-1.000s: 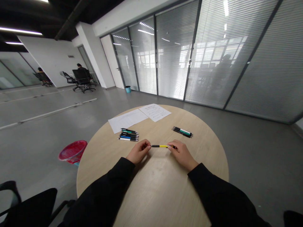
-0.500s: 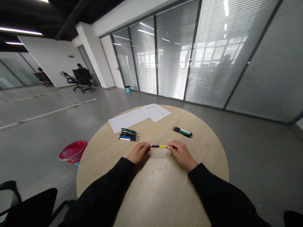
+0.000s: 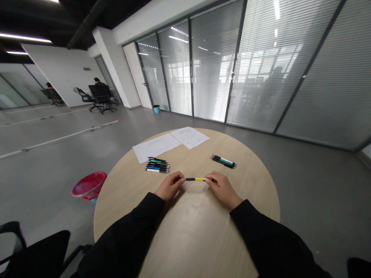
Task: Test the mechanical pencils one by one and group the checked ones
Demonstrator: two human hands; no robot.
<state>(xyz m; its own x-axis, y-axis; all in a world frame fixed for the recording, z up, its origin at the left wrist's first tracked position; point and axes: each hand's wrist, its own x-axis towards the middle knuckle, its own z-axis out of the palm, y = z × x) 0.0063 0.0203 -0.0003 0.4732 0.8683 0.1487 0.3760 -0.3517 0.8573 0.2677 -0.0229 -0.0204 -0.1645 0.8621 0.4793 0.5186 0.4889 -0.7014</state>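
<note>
A yellow and black pen (image 3: 199, 179) lies level between my two hands, above the near middle of the round wooden table (image 3: 191, 231). My left hand (image 3: 171, 185) pinches its dark left end between thumb and fingers. The right end is gripped by my right hand (image 3: 222, 188), whose fingers hide part of it. Several pens (image 3: 157, 165) with black, green, blue and white parts lie side by side beyond my left hand. Beyond my right hand is a smaller group of black and green pens (image 3: 223, 161).
Two printed sheets (image 3: 156, 146) lie at the table's far side. A red-lined bin (image 3: 89, 186) stands on the floor to the left, with a black chair (image 3: 37, 255) at lower left. Two people sit far back near office chairs (image 3: 100, 93).
The fingers of my left hand have shifted slightly on the pen's left end. My right hand and the pen look the same as before.
</note>
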